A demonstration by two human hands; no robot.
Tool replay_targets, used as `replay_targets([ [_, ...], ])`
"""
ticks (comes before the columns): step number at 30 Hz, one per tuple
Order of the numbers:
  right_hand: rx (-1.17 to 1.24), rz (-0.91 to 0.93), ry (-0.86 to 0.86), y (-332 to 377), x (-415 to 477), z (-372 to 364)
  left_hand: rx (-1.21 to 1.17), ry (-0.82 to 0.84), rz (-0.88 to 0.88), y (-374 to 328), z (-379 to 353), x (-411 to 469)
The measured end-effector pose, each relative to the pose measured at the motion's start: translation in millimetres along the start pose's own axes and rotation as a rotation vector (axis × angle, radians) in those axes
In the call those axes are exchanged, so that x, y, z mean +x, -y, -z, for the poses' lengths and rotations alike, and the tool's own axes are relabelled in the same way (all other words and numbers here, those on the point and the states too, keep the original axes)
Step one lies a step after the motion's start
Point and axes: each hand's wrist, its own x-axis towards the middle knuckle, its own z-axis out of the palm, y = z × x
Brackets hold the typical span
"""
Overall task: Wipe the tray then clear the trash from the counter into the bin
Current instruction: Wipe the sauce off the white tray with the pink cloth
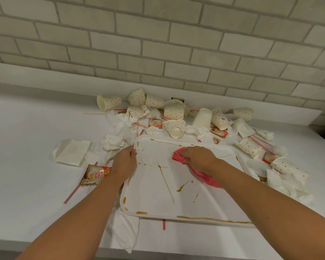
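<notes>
Nearest the camera, two bare forearms are seen reaching out over the white surface (pixel 26 166), with a limp napkin (pixel 128 231) lying at its near edge, partly tucked under the tray's near-left corner. In the head view, the tray (pixel 148 188) is set flat on the surface directly ahead. Its far-left rim is gripped by the left hand (pixel 125 162), fingers curled over the edge to steady it. A pink cloth (pixel 208 180) is bunched under the right hand (pixel 199 156), whose fingers are curled round it and pressed down on the far middle of the tray. Brown streaks (pixel 165 179) are spread across the centre, the left side and along the near rim, so the wiping is judged to be barely begun. Nothing of the clearing appears to have been done: spotted paper cups (pixel 174 111), crumpled tissues (pixel 114 142), a creamer sachet (pixel 95 175) and striped straws (pixel 71 194) are scattered beyond and to both sides of the tray. No bin can be seen. Most of the first step and all of the second are judged to be left.
</notes>
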Motion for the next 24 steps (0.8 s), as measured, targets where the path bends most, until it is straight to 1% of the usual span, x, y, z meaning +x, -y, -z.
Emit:
replay_targets([
  [1,0.005,-0.005,0.002,-9,-2,1,0.003,-0.001,-0.002,0,0,0],
  [3,-0.015,-0.11,0.005,-21,1,2,-0.004,0.01,-0.017,-1,1,-1],
  [4,-0.03,-0.171,0.013,-23,6,2,-0.008,0.018,-0.026,-1,1,-1],
  [6,-0.028,-0.227,0.04,-16,16,5,-0.015,0.024,-0.032,-1,2,-3],
  [9,-0.046,-0.217,0.007,5,26,11,-0.038,0.013,-0.022,-1,2,-4],
  [12,-0.077,-0.125,-0.07,27,30,6,-0.034,-0.008,-0.012,-3,1,-4],
  [16,-0.055,0.02,-0.071,25,32,-2,-0.014,-0.039,0.017,-6,0,-3],
  [18,-0.045,-0.017,-0.057,12,31,0,-0.007,-0.018,0.013,-5,0,-3],
  [20,-0.012,-0.112,-0.082,5,32,5,-0.03,0.002,0.022,-6,1,-3],
  [22,0.017,-0.187,-0.108,8,36,9,-0.062,0.011,0.024,-6,1,-4],
  [24,-0.01,-0.198,-0.1,18,43,11,-0.069,0.007,0.013,-6,2,-5],
])
